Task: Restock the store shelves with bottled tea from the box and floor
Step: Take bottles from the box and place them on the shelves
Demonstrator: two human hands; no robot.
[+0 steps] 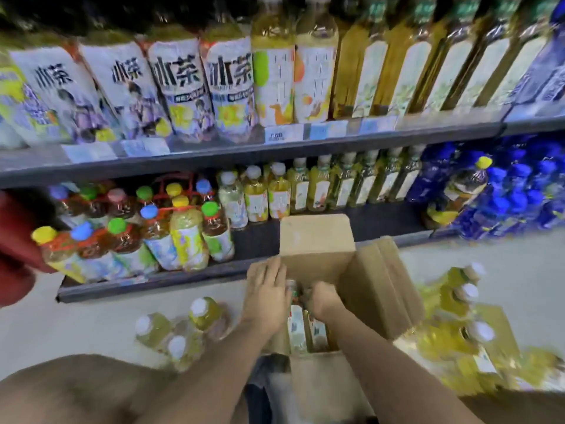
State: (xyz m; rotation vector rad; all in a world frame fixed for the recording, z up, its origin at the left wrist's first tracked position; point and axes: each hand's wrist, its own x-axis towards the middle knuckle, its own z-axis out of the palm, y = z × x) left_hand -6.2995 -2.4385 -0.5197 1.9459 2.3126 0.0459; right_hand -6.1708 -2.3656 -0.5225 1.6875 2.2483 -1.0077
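Bottled tea stands packed in an open cardboard box on the floor, directly in front of the lowest shelf. The bottles are upright, with their long axis vertical and their caps facing up towards the camera. From this angle the white labels run down the picture, away from the shelf.

Both of the person's bare arms reach into the box from below. The left grip is at the box's left edge, just beside the bottle tops. Its fingers are fairly straight and close together, pointing towards the shelf, and it holds nothing. The right grip is right over the bottles, with its fingers curled down around the top of one. Motion blur hides exactly how the fingers close. The bottle bodies show between the two wrists and just below the hands.

Three loose bottles of pale tea with white caps lie on the floor to the left of the box. A wrapped pack of yellow bottles sits to its right.

The lowest shelf has a bare gap behind the box. Bottles with coloured caps stand to the left of the gap and blue bottles to the right. A red sleeve shows at the far left edge.
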